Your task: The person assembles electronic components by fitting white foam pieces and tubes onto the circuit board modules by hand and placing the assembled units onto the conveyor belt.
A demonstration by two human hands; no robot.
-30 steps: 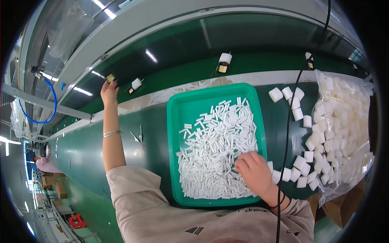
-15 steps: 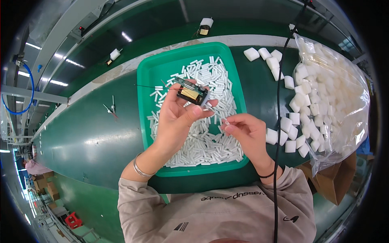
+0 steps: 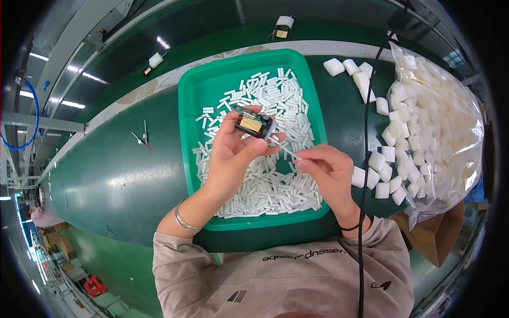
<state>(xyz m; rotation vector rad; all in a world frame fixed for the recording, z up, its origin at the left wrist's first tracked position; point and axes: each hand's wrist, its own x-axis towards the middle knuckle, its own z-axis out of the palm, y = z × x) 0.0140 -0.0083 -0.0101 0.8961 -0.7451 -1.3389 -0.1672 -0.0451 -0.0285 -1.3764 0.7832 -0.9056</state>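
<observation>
My left hand [image 3: 233, 153] holds a small electrical part [image 3: 253, 123] with a copper coil, a green board and a white end, above the green tray [image 3: 188, 100]. My right hand [image 3: 326, 167] pinches a short white tube [image 3: 286, 150] and holds it against the part's end, where thin wires stick out. The tray is filled with several loose white tubes [image 3: 270, 183]. Both hands hover over the tray's middle.
A clear bag [image 3: 440, 122] of white foam blocks lies at the right, with loose blocks [image 3: 379, 164] spilled beside it. More small parts [image 3: 155, 61] [image 3: 283, 25] sit along the green belt at the back. A black cable [image 3: 365, 159] hangs on the right. A cardboard box [image 3: 437, 238] stands lower right.
My left hand reached to the belt's far side, took a part and brought it over the tray. My right hand lifted a white tube from the tray and now meets the part.
</observation>
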